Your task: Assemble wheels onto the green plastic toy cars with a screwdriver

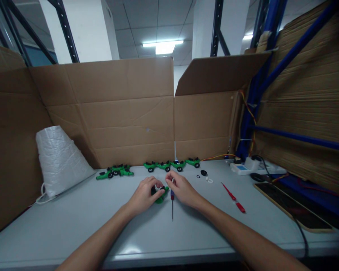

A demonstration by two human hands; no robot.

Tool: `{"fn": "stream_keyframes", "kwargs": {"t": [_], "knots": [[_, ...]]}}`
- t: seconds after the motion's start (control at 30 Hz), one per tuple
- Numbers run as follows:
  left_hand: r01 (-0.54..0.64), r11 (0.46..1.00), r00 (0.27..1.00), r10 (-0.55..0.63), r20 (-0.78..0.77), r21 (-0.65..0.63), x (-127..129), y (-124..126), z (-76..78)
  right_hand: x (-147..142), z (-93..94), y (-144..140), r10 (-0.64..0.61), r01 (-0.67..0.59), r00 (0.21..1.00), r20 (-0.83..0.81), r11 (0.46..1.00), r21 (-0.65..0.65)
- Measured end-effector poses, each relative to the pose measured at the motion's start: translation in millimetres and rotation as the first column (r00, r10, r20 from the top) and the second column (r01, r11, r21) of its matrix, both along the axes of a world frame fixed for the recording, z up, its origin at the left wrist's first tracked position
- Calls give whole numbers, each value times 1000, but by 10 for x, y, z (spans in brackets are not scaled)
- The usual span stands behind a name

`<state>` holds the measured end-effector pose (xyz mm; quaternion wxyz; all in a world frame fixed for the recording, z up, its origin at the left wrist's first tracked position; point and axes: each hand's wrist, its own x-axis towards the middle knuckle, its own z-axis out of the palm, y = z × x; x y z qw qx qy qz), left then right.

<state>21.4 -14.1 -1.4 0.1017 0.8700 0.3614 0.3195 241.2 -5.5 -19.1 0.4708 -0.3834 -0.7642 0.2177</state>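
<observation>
My left hand (147, 195) is closed round a small green toy vehicle (159, 198) with black parts, low over the middle of the table. Its fingers hide much of the toy. Close beside it, my right hand (182, 187) has thumb and fingers bent together in a pinch near the toy's upper end. Whatever sits between those fingertips is too small or too hidden to name. A screwdriver (172, 205) with a dark blue and red handle lies just under the right hand, its shaft towards me.
Several green toy vehicles (177, 164) line the back, with more in a cluster (115, 172) at left. Small black and white parts (203, 173) lie right of my hands. Further right are a red screwdriver (234, 198), phone (293, 207) and power strip (257, 167). A white bag (59, 162) stands left.
</observation>
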Motion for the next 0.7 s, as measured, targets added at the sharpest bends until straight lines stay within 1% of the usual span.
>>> {"fn": "stream_keyframes", "kwargs": {"t": [0.2, 0.33, 0.43, 0.5, 0.63, 0.7], "knots": [[50, 999, 999, -50, -15, -9, -1, -3, 28, -2, -19, 25, -34, 34, 999, -12, 999, 8], [53, 999, 999, -53, -9, 1, 7, 10, 50, 6, -28, 40, -44, 45, 999, -10, 998, 33], [50, 999, 999, -50, -6, -5, 7, 17, 53, 12, -34, 43, -53, 53, 999, -1, 998, 24], [39, 999, 999, -39, -3, -9, 1, 20, 43, 13, -39, 44, -55, 55, 998, 0, 998, 8], [-23, 1000, 1000, 23, 17, -20, -19, 34, 10, 14, -46, 45, -51, 51, 999, -4, 998, -22], [-29, 999, 1000, 29, 12, -13, -25, 41, 5, 15, -47, 48, -56, 56, 998, 0, 998, -26]]}}
